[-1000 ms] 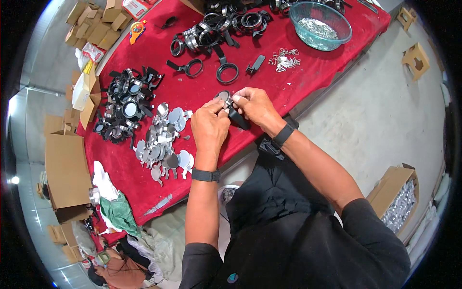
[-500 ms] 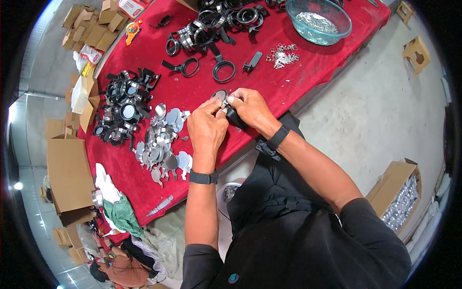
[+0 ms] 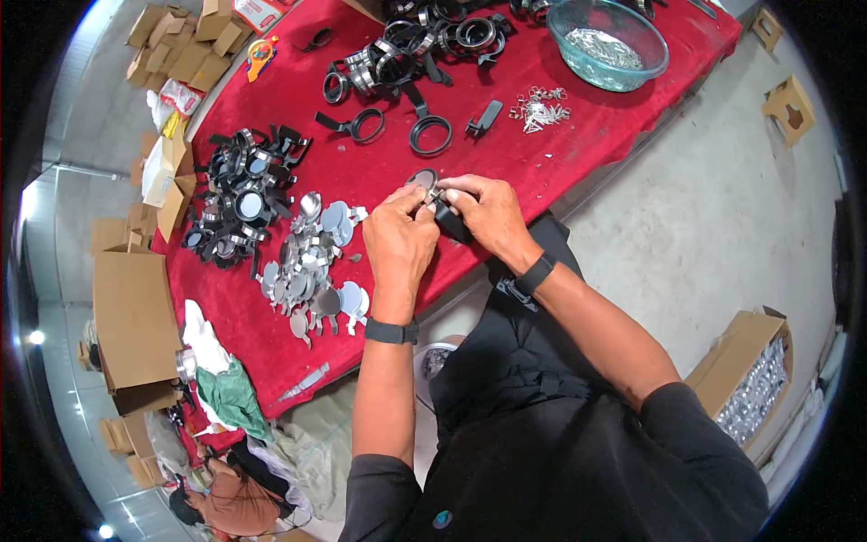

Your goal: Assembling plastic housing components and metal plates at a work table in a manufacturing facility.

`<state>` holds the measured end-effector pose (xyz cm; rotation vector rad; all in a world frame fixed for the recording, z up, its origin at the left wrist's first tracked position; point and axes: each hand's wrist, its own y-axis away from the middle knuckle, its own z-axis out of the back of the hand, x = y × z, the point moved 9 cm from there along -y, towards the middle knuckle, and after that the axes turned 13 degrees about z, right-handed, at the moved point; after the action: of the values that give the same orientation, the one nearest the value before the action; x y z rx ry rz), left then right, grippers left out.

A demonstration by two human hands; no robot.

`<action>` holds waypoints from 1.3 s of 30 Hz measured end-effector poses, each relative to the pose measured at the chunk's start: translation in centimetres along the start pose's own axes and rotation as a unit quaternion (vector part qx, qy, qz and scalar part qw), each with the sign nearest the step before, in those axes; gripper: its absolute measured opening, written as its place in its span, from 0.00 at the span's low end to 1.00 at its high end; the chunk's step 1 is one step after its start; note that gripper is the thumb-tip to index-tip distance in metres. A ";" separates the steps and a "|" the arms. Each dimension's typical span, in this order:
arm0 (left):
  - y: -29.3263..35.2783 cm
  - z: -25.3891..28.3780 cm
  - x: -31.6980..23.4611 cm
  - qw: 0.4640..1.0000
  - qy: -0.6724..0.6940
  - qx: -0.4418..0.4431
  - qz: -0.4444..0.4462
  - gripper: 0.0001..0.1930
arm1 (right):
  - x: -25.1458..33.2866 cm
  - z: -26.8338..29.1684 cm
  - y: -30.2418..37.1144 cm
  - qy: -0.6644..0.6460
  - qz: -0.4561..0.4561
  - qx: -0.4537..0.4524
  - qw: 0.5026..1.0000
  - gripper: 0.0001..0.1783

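Over the near edge of the red-covered table, both hands grip one black ring-shaped part with a handle (image 3: 453, 224) and a round metal disc (image 3: 423, 179) at its top. My left hand (image 3: 402, 237) pinches it from the left, fingertips at the disc. From the other side, the thumb and fingers of my right hand (image 3: 489, 212) close on the joint between disc and handle. Any small piece between those fingertips is hidden. Left of my hands lies a pile of metal discs with tabs (image 3: 307, 264). Two loose black rings with handles (image 3: 430, 135) lie beyond.
Farther left is a heap of black rings, some fitted with discs (image 3: 237, 194). More black rings (image 3: 393, 56) lie at the back. Small clips and pins (image 3: 542, 110) sit near a clear bowl (image 3: 664, 68) of metal pins. A carton (image 3: 713, 379) stands lower right; another person (image 3: 237, 501) works lower left.
The view has shifted slightly, so the table appears a little lower and to the right. My right-hand fingers have moved slightly at the joint; both hands keep hold of the part.
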<state>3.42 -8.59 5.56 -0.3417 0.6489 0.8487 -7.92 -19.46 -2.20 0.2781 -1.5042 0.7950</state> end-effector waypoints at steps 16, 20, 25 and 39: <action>0.1 0.4 0.7 0.999 0.016 -0.024 -0.027 0.17 | 4.8 -0.2 1.5 0.080 0.202 0.043 0.975 0.16; -0.1 0.1 1.2 0.998 0.059 0.011 0.001 0.18 | 4.7 2.4 -1.5 0.164 0.211 0.079 0.960 0.16; 0.1 0.0 1.4 0.997 0.070 0.041 -0.008 0.19 | 6.4 8.1 -7.7 0.312 0.262 -0.047 0.912 0.15; 0.8 0.3 0.9 0.998 0.033 0.017 -0.057 0.28 | 2.6 4.9 -7.7 0.441 0.158 0.167 0.868 0.15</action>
<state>3.35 -7.42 5.24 -0.3746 0.6985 0.7183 -7.24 -27.32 3.10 -0.0952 -0.5377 1.2336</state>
